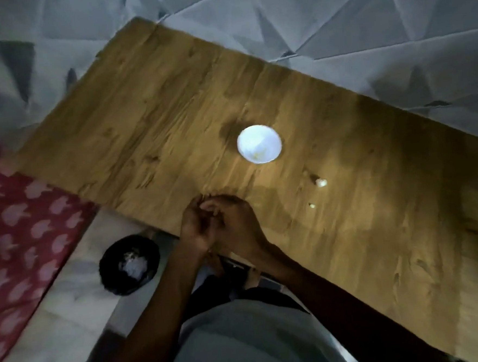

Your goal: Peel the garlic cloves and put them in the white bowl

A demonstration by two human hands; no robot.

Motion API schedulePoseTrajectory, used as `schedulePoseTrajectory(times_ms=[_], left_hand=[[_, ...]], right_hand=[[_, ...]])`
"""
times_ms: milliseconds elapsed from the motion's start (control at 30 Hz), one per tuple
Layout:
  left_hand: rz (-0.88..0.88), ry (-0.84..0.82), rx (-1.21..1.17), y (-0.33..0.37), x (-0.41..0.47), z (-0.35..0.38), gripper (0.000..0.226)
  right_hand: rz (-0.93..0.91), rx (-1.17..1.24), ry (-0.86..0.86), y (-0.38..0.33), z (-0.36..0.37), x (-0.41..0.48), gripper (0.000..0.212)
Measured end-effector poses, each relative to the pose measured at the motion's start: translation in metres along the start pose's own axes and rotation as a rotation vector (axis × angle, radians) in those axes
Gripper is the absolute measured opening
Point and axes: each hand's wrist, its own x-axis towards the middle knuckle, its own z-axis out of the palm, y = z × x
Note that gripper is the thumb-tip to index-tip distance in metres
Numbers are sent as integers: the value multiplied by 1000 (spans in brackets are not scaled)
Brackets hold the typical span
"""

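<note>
Peeling step, I judge. Left hand (197, 229) and right hand (236, 220) meet at the brown wooden desk (143, 117) edge, each grip curled, contents hidden. Round white bowl (258, 143) sits beyond them, small pale garlic piece (321, 182) to its right. Next: strip skin, reach bowl.

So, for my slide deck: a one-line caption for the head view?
Left hand and right hand meet at the table edge; white bowl beyond, two pale bits at right.

Dim room, one pool of light landing mid-tabletop (157, 116), and the white bowl (258, 143) glares, its detail washed out. The near right corner falls dark. Motion blur smears the red cloth (23, 224) at left; everything looks soft.
</note>
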Motion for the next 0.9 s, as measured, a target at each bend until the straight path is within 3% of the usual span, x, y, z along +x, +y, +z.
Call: schedulePoseTrajectory(times_ms=[100,200,267,333,467,633,800,900], left_hand=[[66,8,12,27,-28,-32,50],[193,118,-37,56,-51,-68,36],[251,177,-78,83,-60,-107,45],[256,239,-172,108,-61,-151,50],[251,373,-292,158,-26,-260,33],[208,495,-392,200,99,-443,43],[158,443,-337,214,222,-615,70],[202,326,-503,233,264,-666,73]], right_hand=[[42,151,-38,-17,31,2,35],[15,158,-130,-32,73,11,28],[-9,167,-250,-47,115,20,32],[-11,186,-380,-58,161,27,34],[93,287,-598,-44,276,29,27],[342,361,-738,61,467,11,29],[489,230,-881,188,658,12,40],[632,206,-944,243,747,31,53]])
